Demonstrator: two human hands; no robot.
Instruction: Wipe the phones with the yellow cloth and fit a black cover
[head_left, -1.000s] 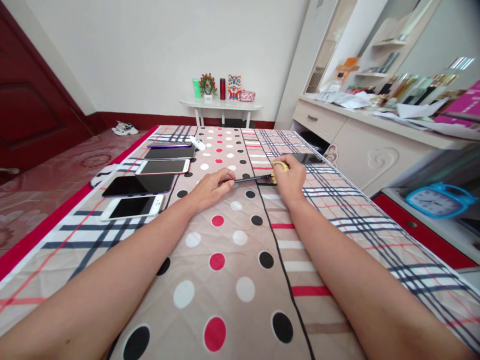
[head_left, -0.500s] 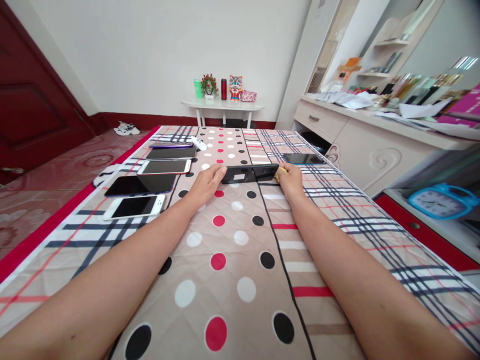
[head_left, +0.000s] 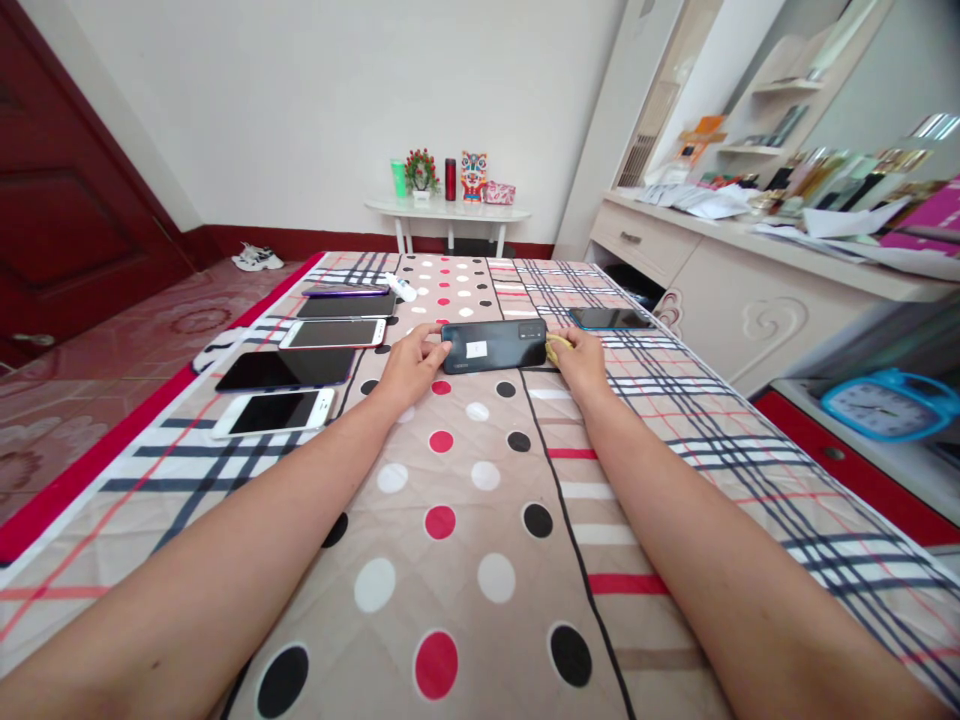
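Between my two hands a dark smartphone (head_left: 502,347) is held sideways above the bedspread, its back with a white sticker and camera block facing me. My left hand (head_left: 412,367) pinches the phone's left end, thumb on the near side. My right hand (head_left: 579,362) is closed on a small yellow cloth (head_left: 556,347) at the phone's right end; whether those fingers also grip the phone is hard to see. Several phones lie in a column to the left, among them a white phone (head_left: 276,413) and a large black phone (head_left: 286,369). One more phone (head_left: 610,318) lies at the right.
A small white bottle (head_left: 401,288) lies beyond the left phones on the patterned bedspread (head_left: 450,480). A white side table (head_left: 450,209) with ornaments stands by the wall. At the right are a cluttered dresser (head_left: 720,255) and a blue alarm clock (head_left: 889,403).
The phone between my hands has tilted, so more of its back now faces me. Both hands stay at its ends, and the phones on the bed have not moved.
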